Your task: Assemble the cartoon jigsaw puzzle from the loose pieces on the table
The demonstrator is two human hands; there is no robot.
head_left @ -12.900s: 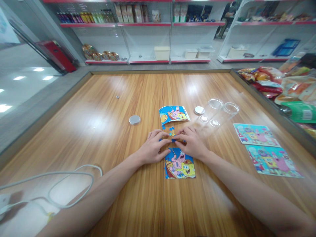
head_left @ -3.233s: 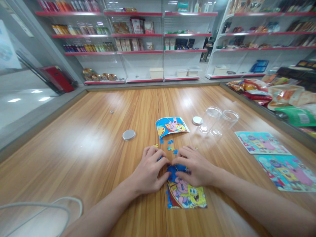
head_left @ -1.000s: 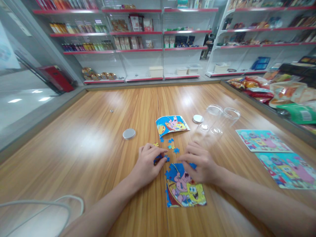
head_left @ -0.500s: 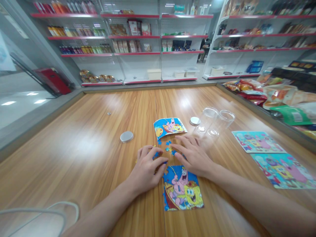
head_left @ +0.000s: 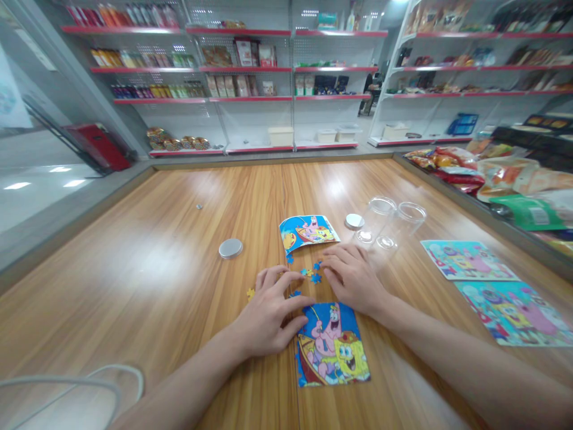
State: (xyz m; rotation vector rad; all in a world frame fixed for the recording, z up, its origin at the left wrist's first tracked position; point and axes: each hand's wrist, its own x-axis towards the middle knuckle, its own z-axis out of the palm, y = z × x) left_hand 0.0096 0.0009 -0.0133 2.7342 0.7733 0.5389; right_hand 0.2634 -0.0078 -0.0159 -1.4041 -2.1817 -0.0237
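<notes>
Table: wood-grain top [head_left: 111,269], glare left of your left hand; stocked shelves [head_left: 250,32] stand well beyond both hands.
Left hand: yours [head_left: 271,313], fingers spread and curved, tips at the puzzle's upper-left edge.
Right hand: yours [head_left: 356,278], fingers bunched just beside loose pieces [head_left: 316,279]; can't tell if it pinches one.
Puzzle: part-built [head_left: 333,352], flat, between your hands and nearer you.
Hidden: blue piece [head_left: 294,294] partly under your left fingers; white cable [head_left: 58,380] cut off, left of your left forearm.
Print: SpongeBob art on the puzzle; green packet's [head_left: 528,212] label, far right of your right hand, too small to read.
</notes>
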